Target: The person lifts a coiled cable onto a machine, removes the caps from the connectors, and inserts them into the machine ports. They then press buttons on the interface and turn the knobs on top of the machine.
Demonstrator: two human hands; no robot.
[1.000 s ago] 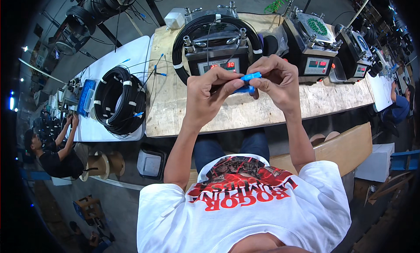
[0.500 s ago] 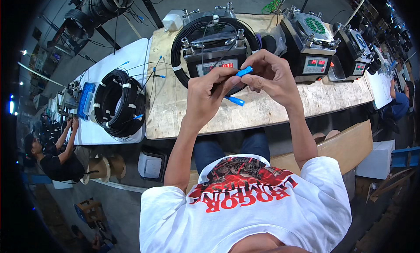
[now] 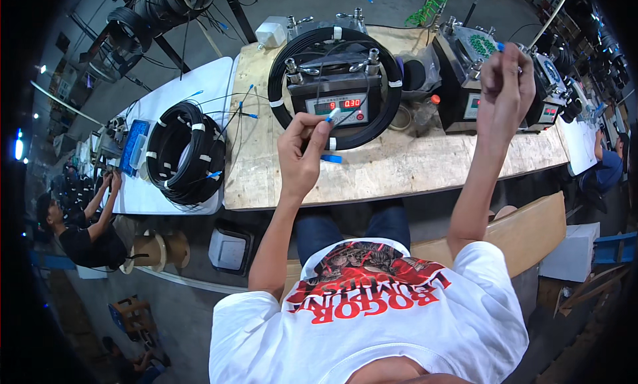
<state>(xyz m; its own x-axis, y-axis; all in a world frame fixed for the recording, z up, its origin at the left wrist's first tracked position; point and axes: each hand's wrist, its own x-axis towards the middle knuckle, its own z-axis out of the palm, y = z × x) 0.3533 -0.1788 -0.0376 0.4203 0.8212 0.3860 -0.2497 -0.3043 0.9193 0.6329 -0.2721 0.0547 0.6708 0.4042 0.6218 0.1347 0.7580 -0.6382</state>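
Note:
My left hand (image 3: 300, 157) pinches a small fibre-optic connector (image 3: 331, 115), blue with a white tip, between thumb and fingers. It is over the bench, in front of a machine (image 3: 299, 88) with a lit red display. My right hand (image 3: 508, 85) is raised over the machines at the right, its fingers closed on a small blue piece (image 3: 500, 46) whose kind I cannot make out. A loop of black cable (image 3: 274, 72) with white ties rests around the near machine. A second blue connector (image 3: 331, 159) lies just right of my left hand.
A metal machine (image 3: 458, 85) with a green-dotted top stands on the wooden bench (image 3: 266, 185), another beyond it. Coils of black cable (image 3: 159, 151) lie on the white table at left. A red-capped bottle (image 3: 428, 111) sits between machines. People work at both sides.
My hands, together at the blue connector before, are now apart. The right has moved up and to the right with a small blue piece; the left keeps a connector whose white tip now shows.

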